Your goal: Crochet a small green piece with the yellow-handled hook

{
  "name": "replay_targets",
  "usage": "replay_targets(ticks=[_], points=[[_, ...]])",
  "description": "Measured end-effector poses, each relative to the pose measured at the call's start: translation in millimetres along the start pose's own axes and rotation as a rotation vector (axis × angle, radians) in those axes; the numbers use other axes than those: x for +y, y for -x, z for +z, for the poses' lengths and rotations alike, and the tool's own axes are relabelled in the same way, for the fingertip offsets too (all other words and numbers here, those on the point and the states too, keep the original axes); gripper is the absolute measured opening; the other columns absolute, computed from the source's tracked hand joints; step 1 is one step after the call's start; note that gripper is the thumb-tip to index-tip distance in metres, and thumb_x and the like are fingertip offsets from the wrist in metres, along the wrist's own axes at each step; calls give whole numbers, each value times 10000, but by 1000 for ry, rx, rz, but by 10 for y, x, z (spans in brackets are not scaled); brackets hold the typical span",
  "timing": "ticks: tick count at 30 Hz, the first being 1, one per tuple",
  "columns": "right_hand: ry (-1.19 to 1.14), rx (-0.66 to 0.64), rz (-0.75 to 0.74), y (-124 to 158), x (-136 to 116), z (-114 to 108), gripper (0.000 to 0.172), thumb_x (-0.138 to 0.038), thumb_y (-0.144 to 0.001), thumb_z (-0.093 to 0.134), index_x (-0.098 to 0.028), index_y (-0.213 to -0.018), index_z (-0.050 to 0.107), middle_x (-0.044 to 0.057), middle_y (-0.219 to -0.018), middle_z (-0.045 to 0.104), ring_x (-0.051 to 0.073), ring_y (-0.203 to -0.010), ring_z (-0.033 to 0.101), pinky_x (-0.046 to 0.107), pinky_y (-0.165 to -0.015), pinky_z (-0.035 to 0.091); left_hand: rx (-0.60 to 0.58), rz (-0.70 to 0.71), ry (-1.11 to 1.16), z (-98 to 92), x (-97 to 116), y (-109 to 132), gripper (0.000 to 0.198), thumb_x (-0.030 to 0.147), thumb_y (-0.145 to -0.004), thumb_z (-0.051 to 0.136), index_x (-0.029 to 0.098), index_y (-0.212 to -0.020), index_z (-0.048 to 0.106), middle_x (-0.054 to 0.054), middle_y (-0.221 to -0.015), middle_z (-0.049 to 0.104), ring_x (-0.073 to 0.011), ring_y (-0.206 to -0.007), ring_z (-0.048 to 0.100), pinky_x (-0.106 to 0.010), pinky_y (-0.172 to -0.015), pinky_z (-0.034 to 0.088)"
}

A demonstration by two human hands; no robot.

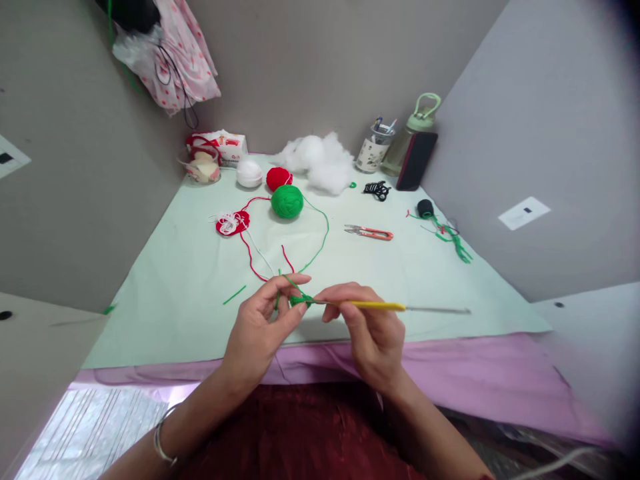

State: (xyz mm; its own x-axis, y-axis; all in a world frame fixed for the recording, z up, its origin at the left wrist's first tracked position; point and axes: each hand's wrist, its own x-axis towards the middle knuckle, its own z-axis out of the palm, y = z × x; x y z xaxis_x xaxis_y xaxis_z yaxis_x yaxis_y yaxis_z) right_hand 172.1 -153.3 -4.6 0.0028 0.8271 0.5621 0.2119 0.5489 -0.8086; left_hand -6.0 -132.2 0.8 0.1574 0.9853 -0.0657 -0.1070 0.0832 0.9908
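Between the thumb and fingers of my left hand (270,310) is a small piece of green crochet work (301,301), partly hidden by the fingers. Green yarn runs over that hand and back to a green yarn ball (287,202). My right hand (373,327) grips a crochet hook (377,306) with a yellow handle, its near tip at the green stitches and its other metal end pointing right. Red and white strands lead from behind my left hand to a flat red piece (233,223) with white yarn bundled on it.
Orange thread snips (370,233) lie beyond my right hand. Farther back are a red yarn ball (279,179), a white yarn ball (249,173), white stuffing (320,160), a black hair claw (377,191), a phone (417,161) and a bottle (400,150). Partitions enclose the table.
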Motion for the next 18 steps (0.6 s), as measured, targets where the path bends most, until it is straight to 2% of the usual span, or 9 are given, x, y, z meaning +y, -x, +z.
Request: replay_targets(ticks=[2,4,10,14,18], points=[[120,-46,-151,27,-13,1,229,-176,-1068,541,-250,-1190,721,75,-1011,811,217,-889,775,370,-758,634,44,34,-53,18,19,5,260,233,-862,807,265,-1120,808,16,-856,590,-131,-687,457,-279,-720,424],[172,-54,-226,43,-16,7,239,-159,-1062,536,-245,-1202,709,80,-988,810,242,-969,786,384,-790,644,63,48,-64,25,35,12,266,226,-854,809,261,-1118,802,18,-846,595,-130,-682,462,-276,-708,425],[-15,25,-74,64,6,15,300,-127,-1083,495,-279,-1231,707,52,-1047,782,159,-755,714,352,-732,615,2,10,0,-8,40,21,294,271,-863,828,276,-1156,801,17,-874,611,-115,-664,456,-271,-720,432],[19,-1,-119,73,19,13,302,-118,-1068,530,-277,-1264,696,57,-1058,779,173,-824,724,345,-739,611,3,7,-8,5,46,18,289,263,-850,836,267,-1137,804,21,-863,616,-107,-625,427,-271,-674,414],[89,-42,-191,57,18,12,267,-115,-1061,536,-248,-1231,692,75,-1029,791,216,-979,754,382,-836,628,23,28,-37,18,60,31,297,235,-836,832,258,-1130,800,27,-856,629,-94,-575,384,-273,-628,389]])
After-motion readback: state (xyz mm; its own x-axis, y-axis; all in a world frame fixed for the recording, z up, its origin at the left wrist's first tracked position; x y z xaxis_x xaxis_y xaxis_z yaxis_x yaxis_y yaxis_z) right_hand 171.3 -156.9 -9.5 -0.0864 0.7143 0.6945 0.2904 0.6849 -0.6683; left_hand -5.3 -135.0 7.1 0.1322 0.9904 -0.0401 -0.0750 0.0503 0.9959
